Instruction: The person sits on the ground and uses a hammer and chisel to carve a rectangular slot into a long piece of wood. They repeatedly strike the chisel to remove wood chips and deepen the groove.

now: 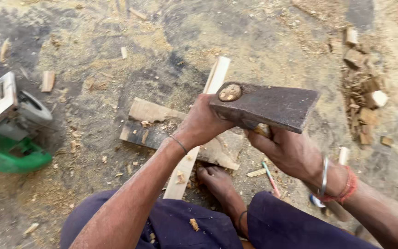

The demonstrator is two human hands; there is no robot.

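The person squats on a sawdust-strewn floor, shaping a pale wooden strip with a hatchet-like tool. The left hand is wrapped around the strip, which runs from between the knees up and away, its far end showing beyond the blade. The right hand is closed on the tool just under its head; the dark iron axe head lies flat-side up across the strip, with the cut end of its wooden handle showing in the eye. The handle itself is hidden below the palm, so I cannot tell exactly how it is gripped.

The strip rests over a dark, scarred chopping board, and a bare foot is planted beside the strip's near end. Judging by this, the step in hand is chipping or trimming the strip: the blade looks raised or poised over the wood. The next stroke would call for the left fingers to stay clear of the edge, the strip to stay braced on the board, and a short, controlled drop.

There are no containers in view. A green power tool stands well to the left; a heap of wood offcuts lies on the right, and a thin pencil lies on the floor near the right wrist.
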